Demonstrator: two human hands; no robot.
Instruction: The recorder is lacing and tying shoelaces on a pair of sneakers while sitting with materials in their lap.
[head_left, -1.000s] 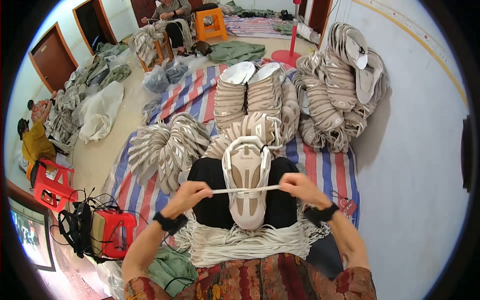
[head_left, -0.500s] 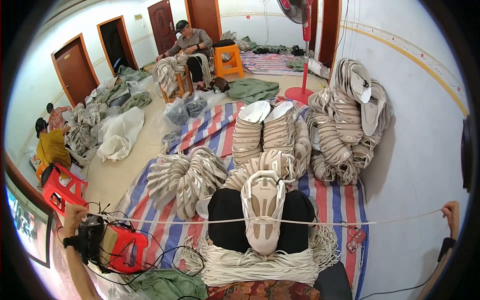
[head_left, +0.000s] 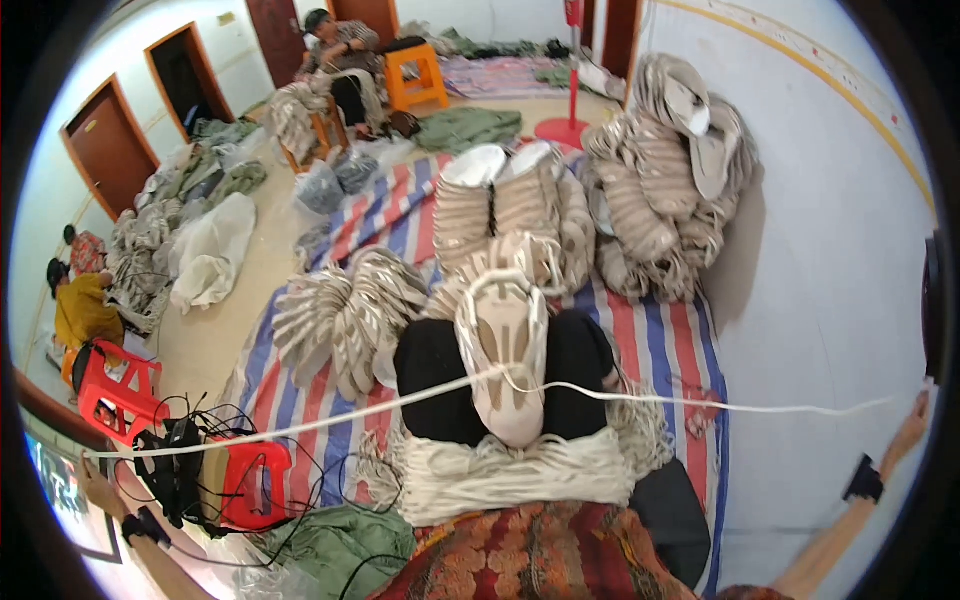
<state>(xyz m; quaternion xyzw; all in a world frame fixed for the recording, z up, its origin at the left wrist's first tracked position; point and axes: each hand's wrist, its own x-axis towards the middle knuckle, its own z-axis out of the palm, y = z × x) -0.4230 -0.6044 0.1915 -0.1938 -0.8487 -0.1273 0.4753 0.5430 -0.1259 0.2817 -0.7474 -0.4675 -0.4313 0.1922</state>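
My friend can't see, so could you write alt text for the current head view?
A white lace crosses a beige shoe upper between a person's knees, reaching the outstretched left hand and seeming to stop short of the outstretched right hand. Bundled laces lie nearer the patterned shirt; stacked uppers stand ahead on striped sheeting.

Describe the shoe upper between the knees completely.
The beige shoe upper has pale trim, tan mesh-like panels and a rimmed opening. It rests between black-trousered legs, rounded toe toward the wearer, opening at the far end. A white lace crosses its front, extending to both sides. Whether the toe touches the pale lace bundle is unclear.
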